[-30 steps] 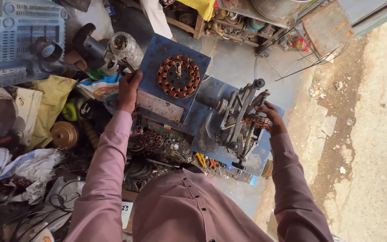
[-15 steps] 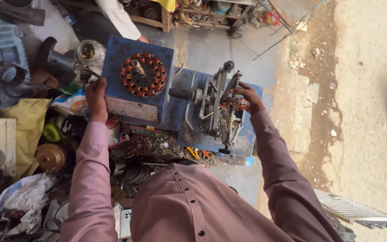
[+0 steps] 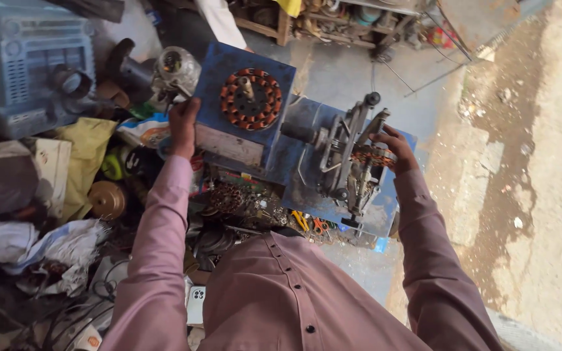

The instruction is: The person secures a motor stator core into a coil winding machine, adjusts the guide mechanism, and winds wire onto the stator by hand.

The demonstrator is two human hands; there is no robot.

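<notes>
Our left hand (image 3: 182,125) clasps the blue winder (image 3: 274,146) at its box edge, right hand (image 3: 393,147) closed on its crank frame; it looks heavy, rigid, best lifted by both ends.

**Blue stand, cluttered ground**

At the centre of the frame a blue metal counter (image 3: 274,162) carries a round copper-wound stator (image 3: 251,99) on its raised block at upper centre, and a grey winding mechanism (image 3: 349,162) of rods and levers just right of it. Below the counter's near edge lies a heap of small metal rings and scrap (image 3: 235,201). The concrete floor (image 3: 333,71) shows bare at upper centre; at the left of the frame it bears a yellow cloth (image 3: 86,156), a brass-coloured disc (image 3: 107,199) and crumpled white rags (image 3: 40,247). Sandy ground (image 3: 541,162) fills the right side.
</notes>
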